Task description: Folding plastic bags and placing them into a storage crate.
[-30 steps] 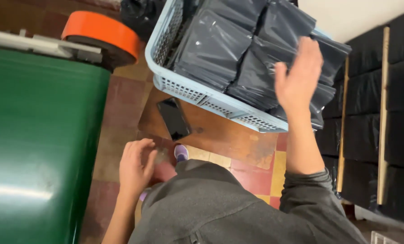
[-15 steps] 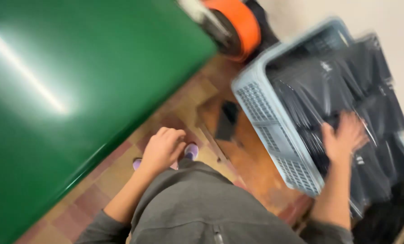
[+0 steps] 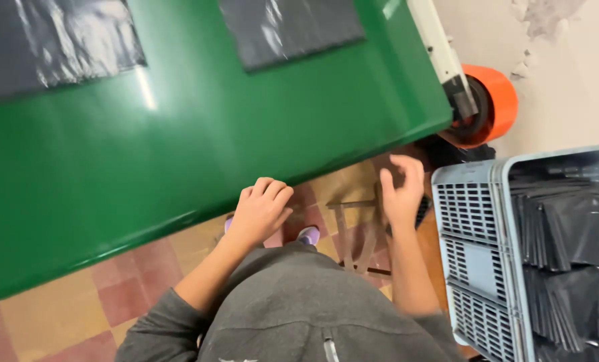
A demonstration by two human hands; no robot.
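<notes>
The green surface [image 3: 199, 127] runs aslant across the upper left of the view, its near edge falling from the right, by an orange roller [image 3: 494, 104], down to the lower left. Two dark bags [image 3: 51, 43] lie flat on it, well back from that edge and apart from each other. Between the edge and the person's grey top lies a narrow strip of tiled floor [image 3: 78, 302], red and yellow. At the right stands a pale blue crate [image 3: 477, 261] with slotted walls, packed with upright dark pouches [image 3: 568, 228].

The left hand [image 3: 260, 213] hangs just below the surface's near edge, its grip loosely curled with the fingers bent inward and holding nothing; whether it touches the edge cannot be told. The right hand [image 3: 401, 190] is raised in the gap between the surface's lower right corner and the crate's left wall, its grip half spread and empty, fingers slightly blurred. The pouches lie to the right of this hand, beyond the crate wall, near but not touched. The bags on the surface are well apart from both hands.
</notes>
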